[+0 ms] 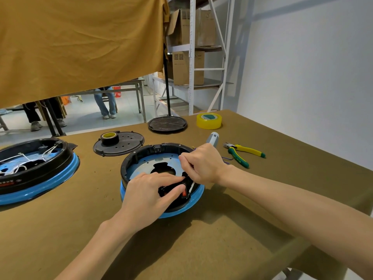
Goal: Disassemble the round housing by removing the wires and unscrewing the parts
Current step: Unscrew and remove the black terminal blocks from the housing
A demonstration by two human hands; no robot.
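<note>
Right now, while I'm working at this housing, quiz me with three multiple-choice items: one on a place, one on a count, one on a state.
1. Where do the yellow-and-green pliers lie?
A. on the table right of the round housing
B. inside the housing
C. on the shelf

2. How many tape rolls are in view?
A. one
B. two
C. four

3. What is the right hand doing?
A. resting flat on the table
B. gripping a thin tool
C. lifting the tape

Key:
1 A: they lie on the table beyond the right wrist, outside the round housing.
2 B: a yellow roll near the far edge, a black roll on the perforated lid.
3 B: its fingers curl round a slim shaft angled into the housing.
</note>
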